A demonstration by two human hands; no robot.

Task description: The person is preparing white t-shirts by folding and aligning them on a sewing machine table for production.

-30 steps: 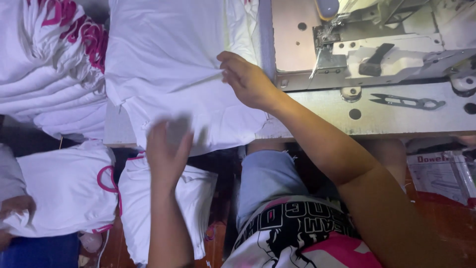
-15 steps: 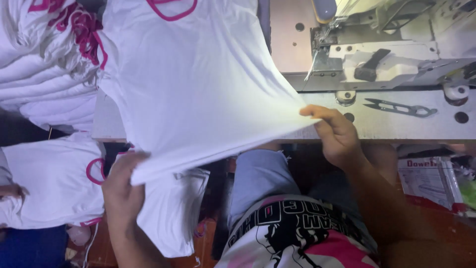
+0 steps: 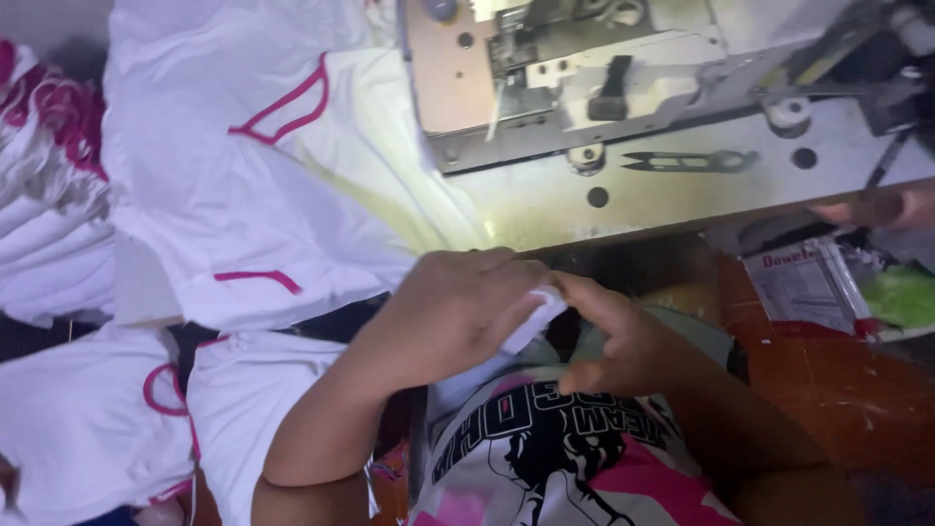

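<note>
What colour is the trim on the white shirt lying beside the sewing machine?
Pink, edging the white fabric shirt; the head view shows it clearly.

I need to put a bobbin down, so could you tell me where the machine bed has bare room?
The sewing machine bed is bare between the thread snips and its front edge. Leftward, white garments crowd everything; both hands, left hand and right hand, fill the near middle.
</note>
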